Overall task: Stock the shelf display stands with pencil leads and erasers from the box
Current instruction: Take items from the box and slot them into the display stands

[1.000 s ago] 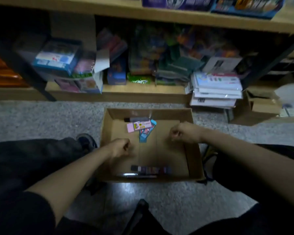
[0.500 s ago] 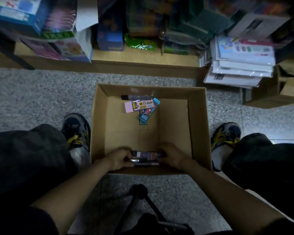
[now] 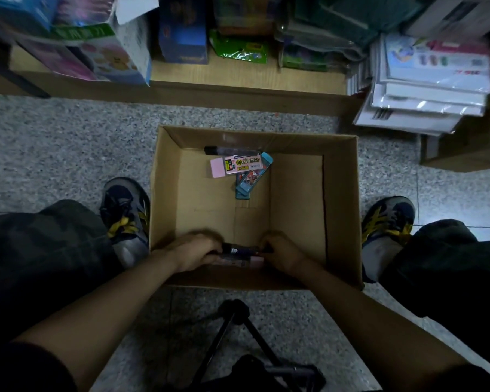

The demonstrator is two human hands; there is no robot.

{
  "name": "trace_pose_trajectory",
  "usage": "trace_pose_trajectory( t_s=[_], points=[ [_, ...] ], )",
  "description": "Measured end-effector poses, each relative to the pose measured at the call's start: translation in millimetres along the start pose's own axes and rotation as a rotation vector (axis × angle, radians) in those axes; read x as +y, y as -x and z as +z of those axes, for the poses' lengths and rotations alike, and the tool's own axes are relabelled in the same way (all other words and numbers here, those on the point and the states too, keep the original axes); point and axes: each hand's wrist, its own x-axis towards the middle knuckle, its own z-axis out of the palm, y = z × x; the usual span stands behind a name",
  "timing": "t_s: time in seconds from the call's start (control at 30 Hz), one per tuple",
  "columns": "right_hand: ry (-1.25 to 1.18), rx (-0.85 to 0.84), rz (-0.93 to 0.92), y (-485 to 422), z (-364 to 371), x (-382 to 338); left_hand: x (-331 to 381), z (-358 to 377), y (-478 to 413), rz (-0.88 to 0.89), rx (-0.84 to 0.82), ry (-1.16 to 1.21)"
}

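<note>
Gripping packs [image 3: 239,253]: left hand [image 3: 194,251], right hand [image 3: 284,254]; shoes [image 3: 124,216] flank box [image 3: 340,210], tripod [image 3: 239,332] nearer.

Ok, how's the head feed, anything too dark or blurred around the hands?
Head view: dim; the left hand is motion-smeared, the right hand sharper; the small packs they grip sit in shadow by the cardboard box near wall, labels unreadable. Head view, box's far end: the pink eraser is crisp. Head view, right edge: pale glare on the floor tile, paper stack blurred.
</note>
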Motion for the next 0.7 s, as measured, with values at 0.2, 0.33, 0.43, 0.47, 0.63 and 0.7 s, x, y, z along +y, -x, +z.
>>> trace_pose_trajectory(
  t_s=[0.2, 0.33, 0.43, 0.47, 0.63, 0.7],
  points=[
    [-0.121, 0.043, 0.021, 6, -12, 4, 6, 11, -11, -0.021, 0.073, 0.035],
    [-0.114, 0.118, 0.005, 7, -28, 6, 12, 18, -19, -0.107, 0.102, 0.071],
    [-0.291, 0.212, 0.029, 13, -44, 3, 15, 11, -18, -0.126, 0.166, 0.317],
    [-0.370, 0.244, 0.031, 17, -51, 0, 16, 6, -17, -0.132, 0.232, 0.409],
    [-0.644, 0.295, -0.039, 32, -86, -28, 36, -32, -15, -0.221, 0.493, 0.974],
    [-0.692, 0.287, -0.097, 39, -92, -45, 55, -50, -14, -0.171, 0.583, 1.227]
  ],
)
